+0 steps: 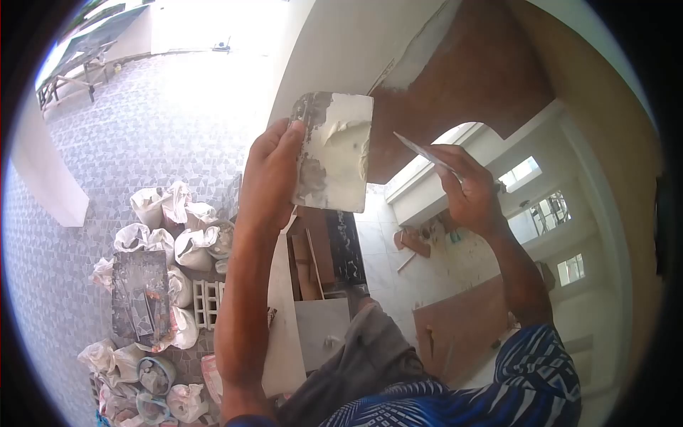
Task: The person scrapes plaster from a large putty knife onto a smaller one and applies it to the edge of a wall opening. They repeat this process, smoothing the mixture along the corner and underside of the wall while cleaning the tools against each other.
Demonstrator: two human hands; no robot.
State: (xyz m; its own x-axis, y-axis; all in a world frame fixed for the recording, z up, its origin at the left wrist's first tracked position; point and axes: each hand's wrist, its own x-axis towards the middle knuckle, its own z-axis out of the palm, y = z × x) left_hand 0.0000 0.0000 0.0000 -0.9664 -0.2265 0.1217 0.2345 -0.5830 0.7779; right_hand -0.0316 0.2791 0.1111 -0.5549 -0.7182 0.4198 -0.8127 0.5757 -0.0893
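In my left hand (274, 171) is a flat rectangular putty board (311, 186), gripped along its left edge with the thumb on its face. Thick off-white putty (341, 146) covers much of that face, and grey smears show on the rest. My right hand (471, 191), a short way to the right, is closed around a putty knife (420, 150). Its thin blade is seen nearly edge-on, pointing up and left toward the board without touching it. The knife's handle is mostly hidden by my fingers.
Behind the tools is a wall with a brown patch (469, 85). Below left, several white sacks (192, 249), a dark board (139, 292), a bucket (156, 373) and a hollow block (208, 304) stand on patterned paving. White tiles (373, 238) lie lower centre.
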